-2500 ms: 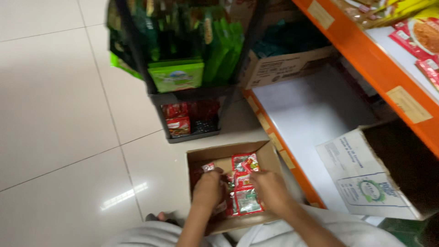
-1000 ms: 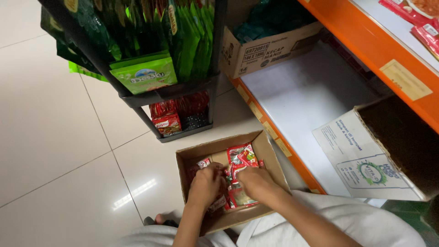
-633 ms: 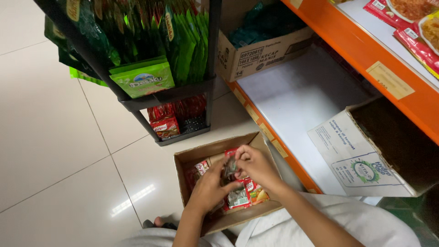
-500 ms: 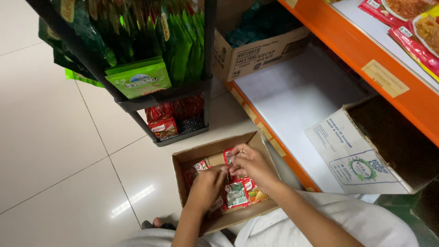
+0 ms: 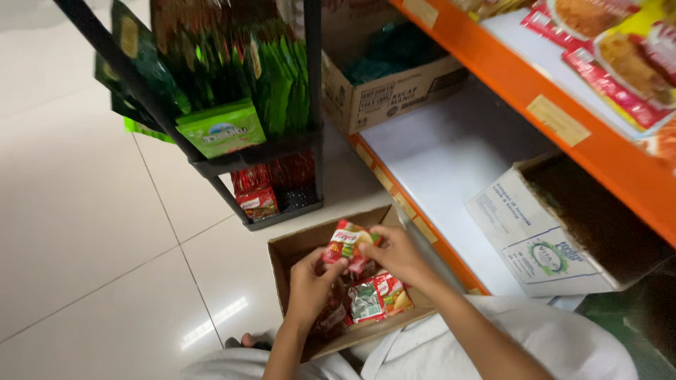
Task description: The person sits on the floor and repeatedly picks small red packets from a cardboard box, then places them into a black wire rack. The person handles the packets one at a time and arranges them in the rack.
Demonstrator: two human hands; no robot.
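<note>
A cardboard box [image 5: 296, 250] and black rack [image 5: 282, 151] stand on the tiled floor [image 5: 84, 232].

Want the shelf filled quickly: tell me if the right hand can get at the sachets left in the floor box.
Probably yes. The right hand hovers directly above the sachets in the open cardboard box; only the red packet both hands hold occupies it.

Bright, even overhead light fills the scene. A soft white glare streak lies on the floor tiles [image 5: 211, 327] left of the cardboard box [image 5: 282, 257]. Slight motion blur softens everything; shelf undersides fall into shadow.
</note>
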